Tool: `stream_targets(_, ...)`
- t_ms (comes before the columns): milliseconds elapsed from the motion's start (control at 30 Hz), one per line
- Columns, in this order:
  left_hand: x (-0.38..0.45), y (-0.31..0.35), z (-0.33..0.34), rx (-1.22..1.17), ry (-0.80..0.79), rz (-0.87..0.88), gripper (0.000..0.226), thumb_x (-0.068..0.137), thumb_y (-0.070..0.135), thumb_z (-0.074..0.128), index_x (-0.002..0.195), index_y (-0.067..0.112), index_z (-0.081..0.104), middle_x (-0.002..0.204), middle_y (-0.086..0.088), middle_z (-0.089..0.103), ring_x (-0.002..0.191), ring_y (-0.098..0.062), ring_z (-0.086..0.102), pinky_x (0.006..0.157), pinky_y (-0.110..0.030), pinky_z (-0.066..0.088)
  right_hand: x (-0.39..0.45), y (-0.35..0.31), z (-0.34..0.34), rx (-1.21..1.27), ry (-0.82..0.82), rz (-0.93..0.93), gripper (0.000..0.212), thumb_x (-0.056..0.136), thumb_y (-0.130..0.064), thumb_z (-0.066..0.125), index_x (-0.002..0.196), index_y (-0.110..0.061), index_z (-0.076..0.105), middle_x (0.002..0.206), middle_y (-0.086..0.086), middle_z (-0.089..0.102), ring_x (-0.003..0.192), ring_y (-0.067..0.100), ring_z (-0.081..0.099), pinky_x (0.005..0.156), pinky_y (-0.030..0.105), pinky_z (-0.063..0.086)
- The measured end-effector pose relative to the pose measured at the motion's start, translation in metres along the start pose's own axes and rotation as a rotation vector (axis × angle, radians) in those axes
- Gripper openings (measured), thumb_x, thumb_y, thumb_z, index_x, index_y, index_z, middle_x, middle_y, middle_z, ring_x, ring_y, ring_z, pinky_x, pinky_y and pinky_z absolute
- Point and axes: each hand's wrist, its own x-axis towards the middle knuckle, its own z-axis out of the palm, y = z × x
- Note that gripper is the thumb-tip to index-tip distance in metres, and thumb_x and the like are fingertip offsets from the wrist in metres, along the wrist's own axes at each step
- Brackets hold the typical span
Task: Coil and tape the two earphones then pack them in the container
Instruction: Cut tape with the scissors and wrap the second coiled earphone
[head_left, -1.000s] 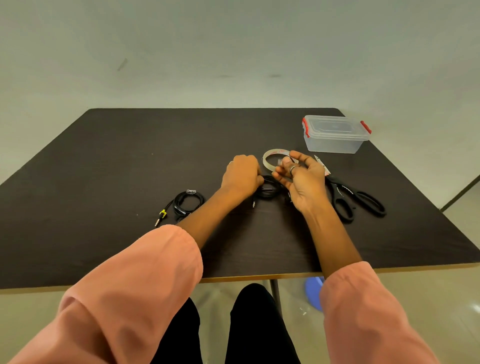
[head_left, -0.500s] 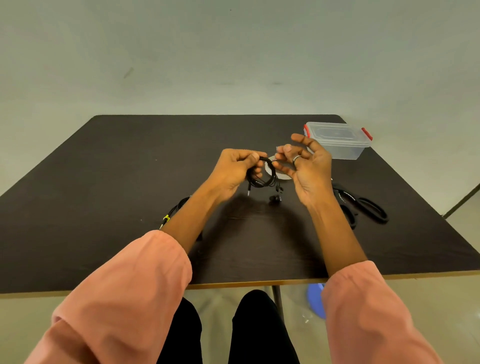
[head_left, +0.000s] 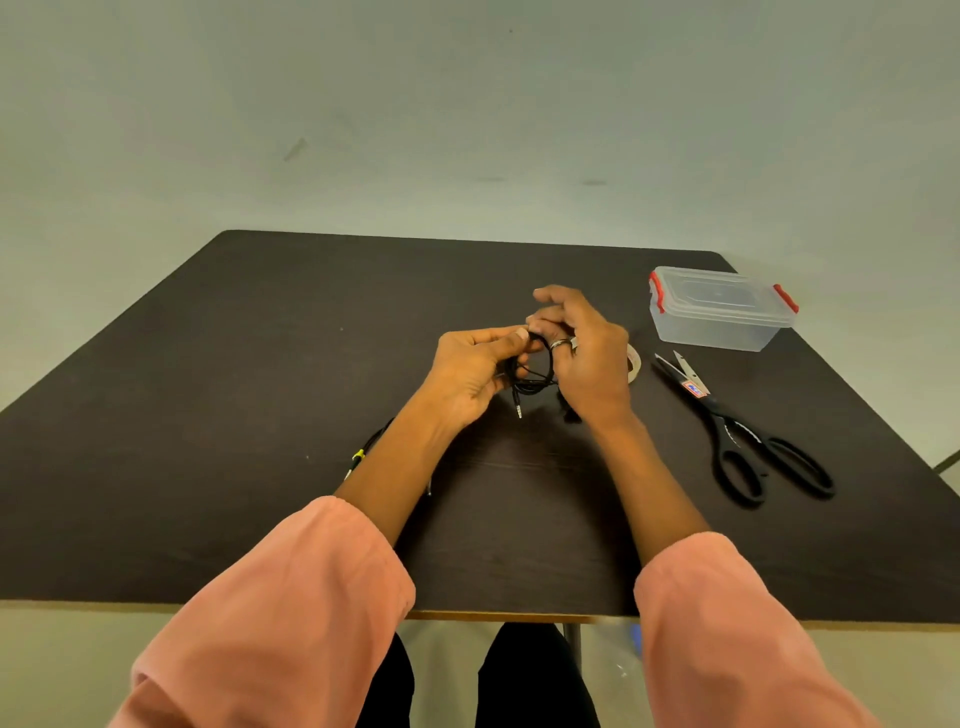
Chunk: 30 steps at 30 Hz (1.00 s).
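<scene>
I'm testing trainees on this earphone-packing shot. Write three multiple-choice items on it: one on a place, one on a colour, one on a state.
1. Where do the scissors lie?
A. left of both hands
B. right of the hands, nearer the person than the container
C. inside the container

2. What colour are the clips of the container?
A. red
B. blue
C. green

3. What state is the container's lid in?
A. missing
B. propped beside it
C. on the container

Answers:
1 B, they lie right of the right hand.
2 A, red clips show at both ends.
3 C, the lid sits on top while the left hand and right hand hold the coiled earphone.
</scene>
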Motion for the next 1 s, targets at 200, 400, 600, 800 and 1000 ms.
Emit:
stream_targets(200, 0.003, 0.002, -0.006, -0.028, -0.005, -0.018, 0.016, 0.092, 0.003, 0.059, 0.101, -0.006, 0.068, 0.080, -0.012, 0.070, 0.062, -0.013, 0.061, 0.061, -0.025, 0.055, -0.001, 0.004, -0.002, -0.043, -0.154, -0.009, 0.039, 0.089, 0.006, 0.053, 0.125, -0.005, 0.056, 0.096, 0.008, 0.072, 0.094, 0.021, 0.066, 0.086, 0.034, 0.055)
stream_targets(400, 0.003, 0.001, -0.012, 0.001, -0.013, -0.005, 0.017, 0.091, 0.002, 0.060, 0.102, -0.007, 0.068, 0.077, -0.011, 0.070, 0.063, -0.013, 0.062, 0.062, -0.024, 0.056, -0.002, 0.004, -0.009, -0.073, -0.320, 0.044, 0.058, 0.090, -0.001, 0.059, 0.143, -0.011, 0.040, 0.104, 0.006, 0.070, 0.107, 0.016, 0.056, 0.091, 0.000, 0.030)
stream_targets(600, 0.003, 0.002, -0.017, 0.016, 0.002, 0.049, 0.017, 0.089, -0.001, 0.061, 0.106, 0.000, 0.067, 0.085, -0.012, 0.072, 0.064, -0.013, 0.065, 0.065, -0.024, 0.057, -0.006, 0.001, -0.017, 0.008, -0.362, 0.064, 0.088, 0.081, -0.010, 0.073, 0.152, -0.012, 0.020, 0.101, -0.020, 0.068, 0.110, 0.002, 0.056, 0.101, 0.012, 0.035)
stream_targets(800, 0.005, 0.000, -0.014, 0.115, 0.007, 0.157, 0.020, 0.087, -0.002, 0.064, 0.106, 0.003, 0.068, 0.089, -0.014, 0.072, 0.076, -0.020, 0.065, 0.074, -0.028, 0.057, -0.005, 0.001, -0.018, 0.326, -0.101, 0.256, 0.043, 0.095, -0.017, 0.056, 0.137, -0.015, 0.046, 0.081, -0.001, 0.075, 0.078, 0.004, 0.066, 0.081, 0.029, 0.050)
stream_targets(1000, -0.001, -0.002, -0.010, 0.242, -0.044, 0.272, 0.023, 0.087, -0.003, 0.064, 0.108, 0.003, 0.062, 0.074, -0.009, 0.073, 0.072, -0.017, 0.070, 0.068, -0.023, 0.055, -0.004, 0.007, -0.017, 0.250, -0.032, 0.272, 0.011, 0.088, -0.014, 0.064, 0.098, -0.017, 0.069, 0.089, -0.003, 0.071, 0.082, 0.014, 0.069, 0.071, 0.038, 0.055)
